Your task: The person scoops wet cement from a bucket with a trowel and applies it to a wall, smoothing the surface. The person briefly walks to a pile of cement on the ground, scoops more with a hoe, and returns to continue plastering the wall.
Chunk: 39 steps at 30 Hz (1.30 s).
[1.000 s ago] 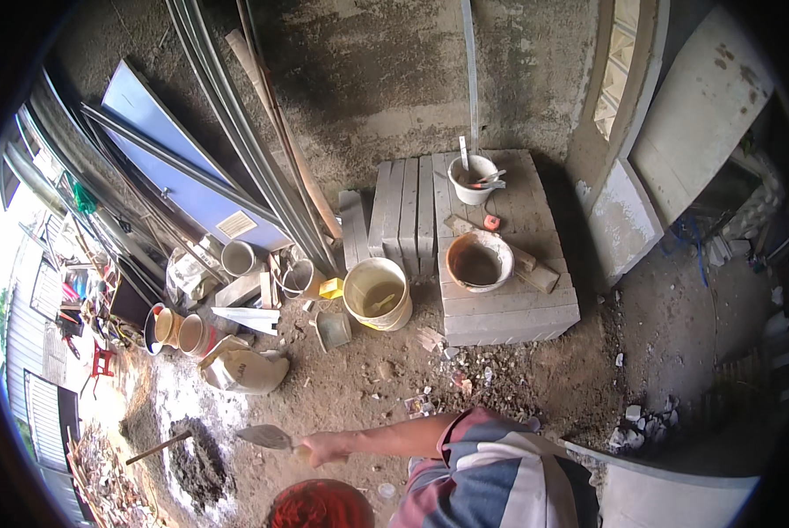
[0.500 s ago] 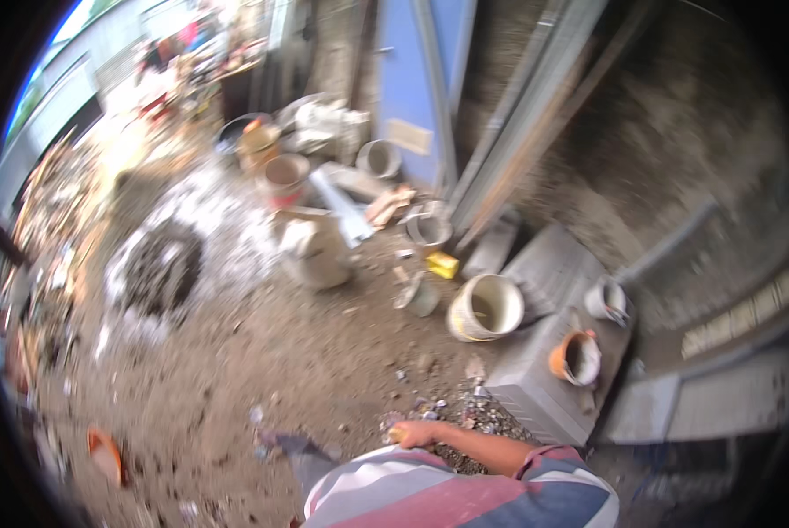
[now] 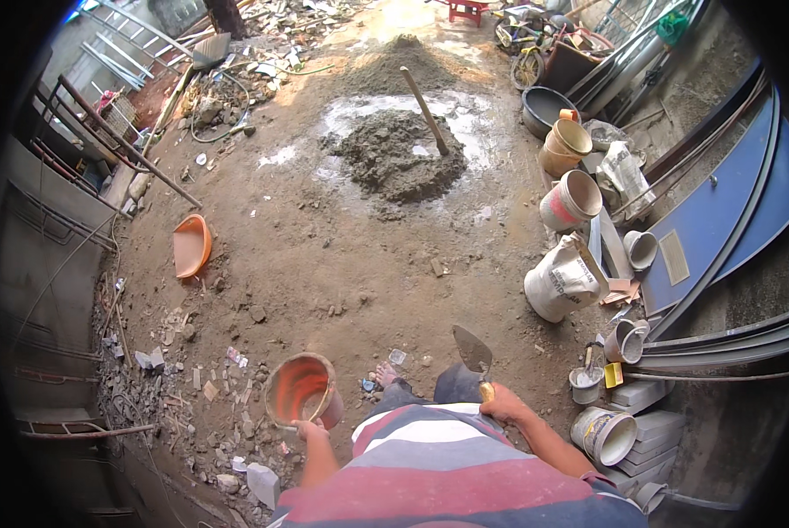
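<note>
My left hand (image 3: 308, 429) grips the near rim of an orange-red bucket (image 3: 302, 387), whose inside is smeared and which is tilted with its mouth showing. In my right hand (image 3: 503, 405) is a pointed trowel (image 3: 474, 348), held by its yellowish wooden handle, with the blade pointing away from me. Farther ahead, a heap of wet grey mortar (image 3: 394, 158) lies on the ground, and a wooden handle (image 3: 425, 110) sticks up out of it; the tool's lower end is hidden.
An orange basin (image 3: 192, 246) lies tilted at the left. Along the right stand a white sack (image 3: 557, 286), several buckets (image 3: 573, 201), a black tub (image 3: 548, 110) and stacked grey blocks (image 3: 654, 440). Rubble (image 3: 161, 378) lines the left wall. A sand pile (image 3: 399, 66) rises behind the mortar.
My view has swung left from the blue door side to the mortar heap. The left hand and its bucket have come into view. The trowel stays in my right hand.
</note>
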Each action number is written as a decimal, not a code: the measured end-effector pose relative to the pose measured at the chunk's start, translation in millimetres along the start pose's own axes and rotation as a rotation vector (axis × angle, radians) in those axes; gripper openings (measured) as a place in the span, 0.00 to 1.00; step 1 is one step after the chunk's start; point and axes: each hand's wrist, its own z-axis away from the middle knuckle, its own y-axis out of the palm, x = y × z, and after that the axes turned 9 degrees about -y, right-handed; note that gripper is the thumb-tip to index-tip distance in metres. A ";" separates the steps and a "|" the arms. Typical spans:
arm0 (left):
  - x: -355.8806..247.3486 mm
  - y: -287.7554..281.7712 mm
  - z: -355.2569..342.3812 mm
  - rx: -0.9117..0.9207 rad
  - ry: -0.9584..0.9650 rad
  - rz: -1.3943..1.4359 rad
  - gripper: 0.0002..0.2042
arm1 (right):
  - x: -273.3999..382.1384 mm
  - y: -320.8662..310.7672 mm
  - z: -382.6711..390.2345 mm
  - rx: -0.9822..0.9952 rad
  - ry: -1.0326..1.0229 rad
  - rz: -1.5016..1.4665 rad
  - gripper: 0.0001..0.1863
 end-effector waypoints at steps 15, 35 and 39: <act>-131.0 492.2 171.9 0.566 0.235 -0.133 0.26 | 257.5 -141.8 -298.6 0.227 -0.164 -0.056 0.23; 95.7 899.0 439.5 1.373 0.226 -2.134 0.16 | 253.7 -146.1 -656.2 -1.282 0.338 -1.813 0.28; 145.7 974.2 543.4 1.413 1.999 -2.690 0.51 | 198.8 -165.4 -708.5 -1.364 0.476 -1.890 0.33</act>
